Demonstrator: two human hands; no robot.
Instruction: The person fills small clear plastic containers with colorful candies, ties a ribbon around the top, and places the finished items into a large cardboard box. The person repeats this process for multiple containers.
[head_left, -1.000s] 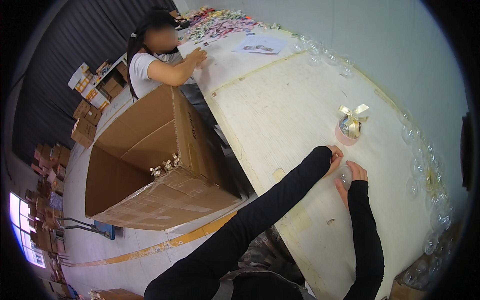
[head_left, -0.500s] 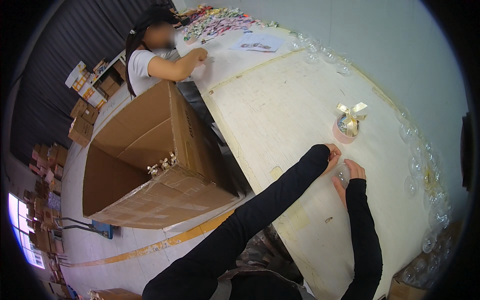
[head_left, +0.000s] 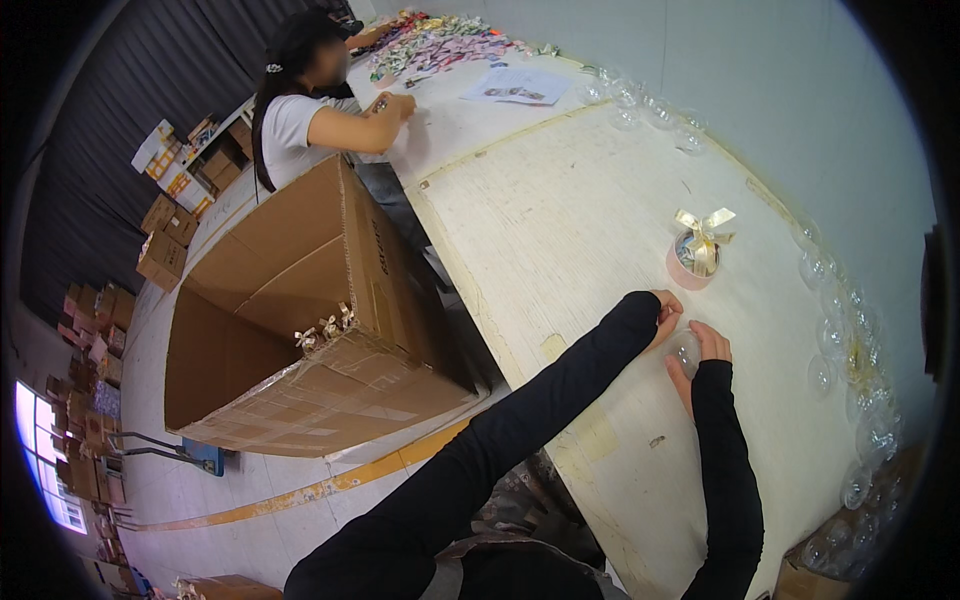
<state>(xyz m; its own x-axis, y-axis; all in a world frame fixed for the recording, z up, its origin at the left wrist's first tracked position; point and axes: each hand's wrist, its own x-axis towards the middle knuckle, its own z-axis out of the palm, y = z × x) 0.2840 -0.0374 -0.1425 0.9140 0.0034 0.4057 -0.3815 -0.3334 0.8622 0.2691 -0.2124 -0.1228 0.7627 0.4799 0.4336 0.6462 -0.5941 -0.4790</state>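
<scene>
My right hand curves its fingers and thumb around a clear plastic dome low over the white table. Close on the dome's left is my left hand, its fingers pinched together; what they hold, if anything, is too small to make out. Just beyond both hands stands a round pink tub with a clear top and small items inside. A cream-gold ribbon bow is tied over it. Black sleeves cover both my forearms.
A big open cardboard box stands left of the table, with several ribbon bows inside. Clear plastic domes line the table's right edge. Across the table a person works beside a pile of small colourful packets and a paper sheet.
My hands and the dome stay almost where they were. The other person has shifted, with one arm now reaching toward the packet pile and a small item in the nearer hand.
</scene>
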